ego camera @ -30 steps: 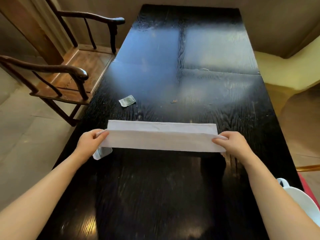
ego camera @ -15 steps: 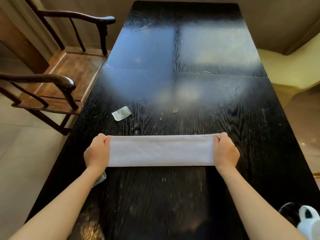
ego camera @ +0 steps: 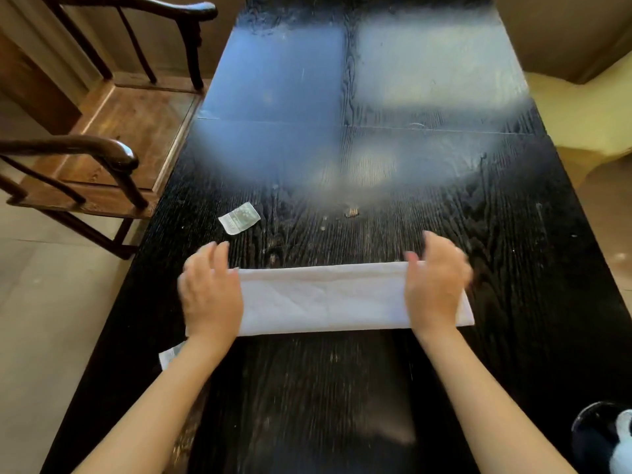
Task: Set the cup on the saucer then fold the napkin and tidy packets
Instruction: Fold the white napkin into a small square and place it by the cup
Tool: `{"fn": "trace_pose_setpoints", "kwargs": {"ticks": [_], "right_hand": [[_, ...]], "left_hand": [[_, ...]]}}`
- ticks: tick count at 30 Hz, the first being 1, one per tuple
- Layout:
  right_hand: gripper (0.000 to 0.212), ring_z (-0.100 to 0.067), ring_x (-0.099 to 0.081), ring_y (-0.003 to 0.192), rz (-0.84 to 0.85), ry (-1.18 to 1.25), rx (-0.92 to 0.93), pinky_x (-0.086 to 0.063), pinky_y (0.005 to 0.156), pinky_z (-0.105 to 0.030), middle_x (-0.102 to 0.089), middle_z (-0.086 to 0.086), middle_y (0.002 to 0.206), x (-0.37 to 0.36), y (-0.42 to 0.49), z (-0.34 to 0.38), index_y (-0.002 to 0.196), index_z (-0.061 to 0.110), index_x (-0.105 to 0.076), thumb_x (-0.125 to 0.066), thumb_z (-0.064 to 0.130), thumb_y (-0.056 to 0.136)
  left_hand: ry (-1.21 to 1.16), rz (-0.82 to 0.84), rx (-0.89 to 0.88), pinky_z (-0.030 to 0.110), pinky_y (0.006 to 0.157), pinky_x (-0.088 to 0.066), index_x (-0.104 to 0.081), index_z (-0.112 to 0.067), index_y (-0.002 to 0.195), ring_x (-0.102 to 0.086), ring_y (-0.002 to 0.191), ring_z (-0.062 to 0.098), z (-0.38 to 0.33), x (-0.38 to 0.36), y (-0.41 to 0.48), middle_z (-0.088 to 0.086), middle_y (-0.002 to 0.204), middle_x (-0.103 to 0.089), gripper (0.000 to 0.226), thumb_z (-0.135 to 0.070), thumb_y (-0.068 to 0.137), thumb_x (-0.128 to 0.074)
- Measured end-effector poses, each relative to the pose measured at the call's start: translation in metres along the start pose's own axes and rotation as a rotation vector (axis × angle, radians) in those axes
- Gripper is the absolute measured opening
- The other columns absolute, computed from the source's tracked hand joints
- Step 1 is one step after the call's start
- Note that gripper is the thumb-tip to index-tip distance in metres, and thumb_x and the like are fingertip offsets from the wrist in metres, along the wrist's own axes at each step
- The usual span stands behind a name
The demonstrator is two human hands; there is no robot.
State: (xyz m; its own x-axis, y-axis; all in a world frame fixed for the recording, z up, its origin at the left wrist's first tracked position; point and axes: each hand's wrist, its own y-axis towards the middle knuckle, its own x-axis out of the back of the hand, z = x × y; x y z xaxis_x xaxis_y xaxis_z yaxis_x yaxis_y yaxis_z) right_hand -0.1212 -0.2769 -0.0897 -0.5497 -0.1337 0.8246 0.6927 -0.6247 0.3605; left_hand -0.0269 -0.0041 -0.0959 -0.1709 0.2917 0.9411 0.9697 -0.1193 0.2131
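Observation:
A white napkin (ego camera: 325, 299), folded into a long strip, lies flat on the black table (ego camera: 342, 405). My left hand (ego camera: 210, 292) rests palm down on its left end with fingers spread. Over the right end lies my right hand (ego camera: 436, 289), also flat and a little blurred. One small silvery packet (ego camera: 239, 218) sits beyond my left hand. A second packet (ego camera: 169, 357) pokes out from under my left forearm. The white cup (ego camera: 620, 443) and the dark saucer (ego camera: 590, 425) show only partly at the bottom right corner.
A wooden armchair (ego camera: 102, 159) stands close to the table's left edge. Small crumbs (ego camera: 352, 212) lie near the table's middle. Beyond the table's right edge is a pale yellow seat (ego camera: 588, 111).
The napkin went from held up by its ends to lying flat on the table. Both hands let go of the ends and now lie flat on top of it.

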Motion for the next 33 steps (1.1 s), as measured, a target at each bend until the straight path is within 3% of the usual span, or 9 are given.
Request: {"fn": "trace_pose_setpoints", "kwargs": {"ticks": [3, 5, 7, 14, 19, 24, 28, 31, 33], "right_hand": [[0.042, -0.027, -0.047, 0.126, 0.316, 0.102, 0.449, -0.031, 0.107, -0.042, -0.057, -0.014, 0.132, -0.03, -0.044, 0.056, 0.128, 0.005, -0.053, -0.042, 0.017, 0.089], [0.049, -0.025, -0.037, 0.137, 0.521, -0.041, 0.523, -0.027, 0.113, -0.047, -0.045, -0.006, 0.145, -0.045, -0.066, 0.066, 0.138, 0.011, -0.043, -0.031, 0.03, 0.094], [0.053, -0.024, -0.029, 0.141, 0.558, -0.135, 0.547, -0.015, 0.113, -0.045, -0.036, -0.003, 0.151, -0.049, -0.069, 0.057, 0.143, 0.015, -0.034, -0.027, 0.037, 0.095], [0.058, -0.025, -0.021, 0.144, 0.586, -0.249, 0.419, -0.001, 0.114, -0.04, -0.028, 0.001, 0.155, -0.027, -0.047, 0.01, 0.147, 0.023, -0.025, -0.021, 0.044, 0.093], [0.072, -0.025, -0.007, 0.147, 0.598, -0.321, 0.286, -0.004, 0.119, -0.041, -0.013, -0.002, 0.158, -0.002, -0.015, -0.048, 0.149, 0.017, -0.014, 0.003, 0.053, 0.089], [0.077, -0.018, 0.005, 0.146, 0.669, -0.323, 0.26, 0.007, 0.117, -0.033, 0.0, -0.001, 0.159, 0.005, -0.011, -0.056, 0.149, 0.015, -0.005, 0.003, 0.053, 0.083], [0.084, -0.011, 0.013, 0.144, 0.763, -0.148, 0.348, 0.01, 0.116, -0.029, 0.012, 0.006, 0.153, 0.027, -0.003, -0.066, 0.149, 0.016, -0.002, -0.014, 0.06, 0.078], [0.085, -0.016, 0.007, 0.146, 0.837, -0.234, 0.574, 0.009, 0.115, -0.026, 0.004, 0.001, 0.158, 0.048, -0.004, -0.064, 0.15, 0.015, -0.01, -0.021, 0.052, 0.073], [0.082, -0.018, 0.001, 0.147, 0.874, -0.303, 0.65, 0.006, 0.116, -0.026, -0.002, -0.001, 0.159, 0.055, -0.008, -0.061, 0.15, 0.015, -0.012, -0.028, 0.045, 0.075]], "left_hand": [[-0.14, 0.15, -0.345, 0.046, 0.11, -0.019, -0.044, -0.009, 0.132, -0.04, 0.128, 0.025, -0.039, -0.018, -0.028, 0.012, 0.135, -0.054, 0.043, -0.015, 0.09, -0.036], [-0.026, 0.274, -0.427, 0.043, 0.113, -0.005, -0.033, -0.014, 0.14, -0.026, 0.136, 0.017, -0.037, -0.032, -0.046, 0.006, 0.146, -0.042, 0.047, -0.03, 0.098, -0.022], [0.059, 0.356, -0.412, 0.045, 0.112, 0.0, -0.026, -0.019, 0.145, -0.018, 0.14, 0.013, -0.021, -0.038, -0.048, -0.002, 0.152, -0.029, 0.056, -0.045, 0.098, -0.01], [0.154, 0.437, -0.446, 0.036, 0.114, 0.01, -0.006, -0.023, 0.147, -0.004, 0.142, 0.011, 0.028, -0.03, -0.021, -0.007, 0.155, -0.013, 0.067, -0.061, 0.091, -0.004], [0.142, 0.448, -0.445, 0.033, 0.114, 0.01, -0.008, -0.021, 0.148, 0.001, 0.143, 0.009, 0.047, -0.024, -0.009, -0.009, 0.154, -0.002, 0.078, -0.065, 0.085, 0.005], [0.074, 0.488, -0.485, 0.027, 0.112, 0.022, 0.0, -0.019, 0.147, 0.015, 0.143, 0.007, 0.048, -0.021, -0.006, -0.008, 0.155, 0.007, 0.091, -0.074, 0.076, 0.011], [0.058, 0.599, -0.699, 0.034, 0.113, 0.024, 0.005, -0.028, 0.147, 0.028, 0.14, 0.005, 0.061, -0.008, -0.003, -0.007, 0.156, 0.014, 0.087, -0.078, 0.078, -0.01], [0.113, 0.554, -0.874, 0.031, 0.117, 0.009, -0.017, -0.018, 0.149, 0.015, 0.145, 0.01, 0.081, 0.002, 0.006, 0.003, 0.158, -0.006, 0.075, -0.054, 0.087, -0.037], [0.158, 0.507, -0.924, 0.026, 0.116, 0.0, -0.033, -0.01, 0.143, 0.005, 0.145, 0.01, 0.088, 0.007, 0.009, 0.009, 0.151, -0.029, 0.069, -0.032, 0.078, -0.04]]}}
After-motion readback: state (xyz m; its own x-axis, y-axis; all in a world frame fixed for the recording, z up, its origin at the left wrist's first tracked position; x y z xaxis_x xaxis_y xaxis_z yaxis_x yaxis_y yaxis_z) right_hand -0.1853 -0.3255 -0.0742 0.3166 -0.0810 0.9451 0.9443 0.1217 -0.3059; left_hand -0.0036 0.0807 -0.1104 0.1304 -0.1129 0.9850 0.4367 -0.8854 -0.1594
